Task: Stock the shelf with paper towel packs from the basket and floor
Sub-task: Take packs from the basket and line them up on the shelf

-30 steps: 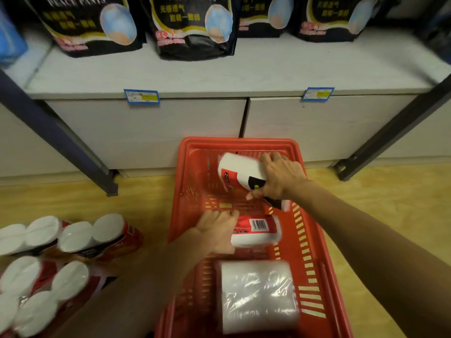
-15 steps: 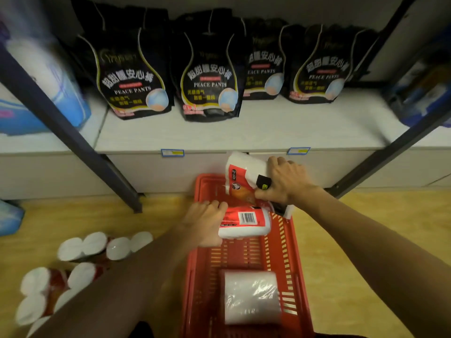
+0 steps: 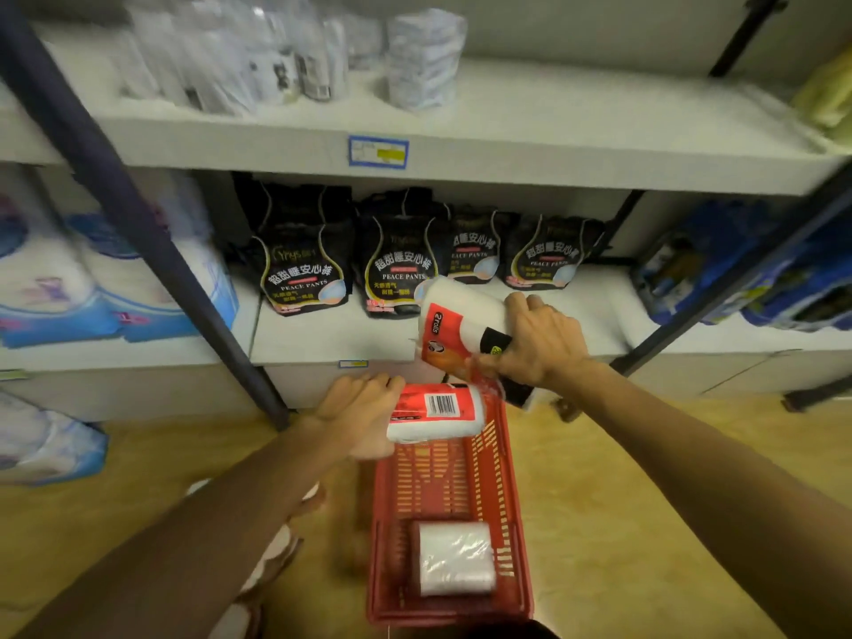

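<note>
Two paper towel packs are gripped mid-frame, the upper pack (image 3: 454,327) in the right hand (image 3: 539,343), the lower pack (image 3: 433,412) in the left hand (image 3: 364,408); neither is shelved, and a wrapped roll (image 3: 454,562) waits in the red basket (image 3: 516,491) at lower centre.

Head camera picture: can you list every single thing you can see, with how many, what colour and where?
Held paper towel packs: 2, white with red labels; upper pack, lower pack, above the basket's far end.
Wrapped roll pack: 1, white in clear plastic, inside the basket's near end.
Basket: 1, red, on the floor.
Black bags: at least 4, lower shelf.
Clear-wrapped goods: count unclear, whitish, upper shelf.
Blue and white packs: several, left bay.
Price label: 1, blue-edged, upper shelf edge.
Floor packs: blurred, mostly hidden under the left arm.
Left hand: grips the lower pack.
Right hand: grips the upper pack.
</note>
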Action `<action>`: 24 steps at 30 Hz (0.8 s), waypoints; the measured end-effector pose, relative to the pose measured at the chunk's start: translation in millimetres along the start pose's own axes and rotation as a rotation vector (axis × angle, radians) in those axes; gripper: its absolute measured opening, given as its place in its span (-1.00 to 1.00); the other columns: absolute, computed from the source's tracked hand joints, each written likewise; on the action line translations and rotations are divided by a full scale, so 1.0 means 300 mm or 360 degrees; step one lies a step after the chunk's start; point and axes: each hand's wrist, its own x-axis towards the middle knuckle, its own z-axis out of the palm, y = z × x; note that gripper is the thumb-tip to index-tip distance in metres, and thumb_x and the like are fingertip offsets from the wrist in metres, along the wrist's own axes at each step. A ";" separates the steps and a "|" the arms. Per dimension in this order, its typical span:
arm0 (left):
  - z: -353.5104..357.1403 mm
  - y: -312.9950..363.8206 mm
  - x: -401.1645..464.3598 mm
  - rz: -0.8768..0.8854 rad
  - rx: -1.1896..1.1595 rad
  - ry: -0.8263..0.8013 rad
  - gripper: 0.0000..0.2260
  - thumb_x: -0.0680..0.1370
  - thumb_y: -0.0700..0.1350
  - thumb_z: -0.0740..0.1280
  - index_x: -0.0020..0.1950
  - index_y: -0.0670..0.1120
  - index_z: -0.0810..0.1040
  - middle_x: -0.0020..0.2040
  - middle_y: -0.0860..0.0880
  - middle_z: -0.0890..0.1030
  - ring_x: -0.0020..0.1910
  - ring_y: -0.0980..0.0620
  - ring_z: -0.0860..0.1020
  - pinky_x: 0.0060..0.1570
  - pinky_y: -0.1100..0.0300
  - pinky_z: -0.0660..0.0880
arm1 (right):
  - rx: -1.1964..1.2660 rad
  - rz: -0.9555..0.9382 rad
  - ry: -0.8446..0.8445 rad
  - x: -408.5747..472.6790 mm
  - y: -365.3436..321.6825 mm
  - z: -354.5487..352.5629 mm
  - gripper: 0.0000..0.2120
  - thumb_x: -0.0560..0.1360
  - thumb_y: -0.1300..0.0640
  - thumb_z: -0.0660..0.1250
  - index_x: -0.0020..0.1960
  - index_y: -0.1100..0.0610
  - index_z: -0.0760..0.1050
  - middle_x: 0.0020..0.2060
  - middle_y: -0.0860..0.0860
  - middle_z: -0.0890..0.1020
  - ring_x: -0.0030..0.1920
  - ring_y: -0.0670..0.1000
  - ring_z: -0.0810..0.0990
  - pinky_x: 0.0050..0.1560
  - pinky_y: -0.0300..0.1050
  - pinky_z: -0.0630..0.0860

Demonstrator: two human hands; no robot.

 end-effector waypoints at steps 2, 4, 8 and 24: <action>-0.123 -0.035 -0.074 0.0023 0.0023 0.0051 -0.44 0.43 0.20 0.34 0.30 -0.06 0.31 0.24 -0.05 0.51 0.19 -0.06 0.51 0.08 0.12 0.41 | 0.0126 0.0040 0.0032 -0.037 -0.028 -0.118 -0.12 0.29 -0.45 0.36 0.35 0.13 0.25 0.18 0.12 0.50 0.11 0.14 0.53 -0.08 -0.07 0.41; -0.239 -0.075 -0.149 0.0056 0.0049 0.0099 -0.42 0.43 0.24 0.32 0.31 -0.05 0.32 0.22 -0.05 0.52 0.14 -0.07 0.53 0.06 0.11 0.42 | 0.0295 0.0075 0.0069 -0.073 -0.057 -0.229 -0.18 0.29 -0.47 0.34 0.27 0.11 0.29 0.12 0.11 0.52 0.04 0.11 0.54 -0.04 -0.04 0.52; -0.444 -0.141 -0.278 0.0107 0.0164 0.0138 -0.39 0.41 0.23 0.32 0.34 -0.04 0.29 0.22 -0.05 0.51 0.13 -0.07 0.53 0.05 0.10 0.43 | 0.0449 0.0121 0.0138 -0.140 -0.125 -0.438 -0.29 0.25 -0.50 0.32 0.05 0.07 0.30 -0.01 0.06 0.55 -0.08 0.07 0.56 -0.13 0.03 0.58; -1.081 -0.273 -0.615 0.0055 0.0260 0.0448 -0.38 0.34 0.25 0.33 0.32 0.03 0.32 0.15 0.03 0.55 0.05 0.00 0.55 -0.04 0.13 0.50 | 0.0793 -0.0004 0.0481 -0.308 -0.287 -1.082 -0.32 0.36 -0.44 0.27 0.24 0.05 0.33 -0.09 0.00 0.60 -0.19 0.00 0.62 -0.28 -0.15 0.59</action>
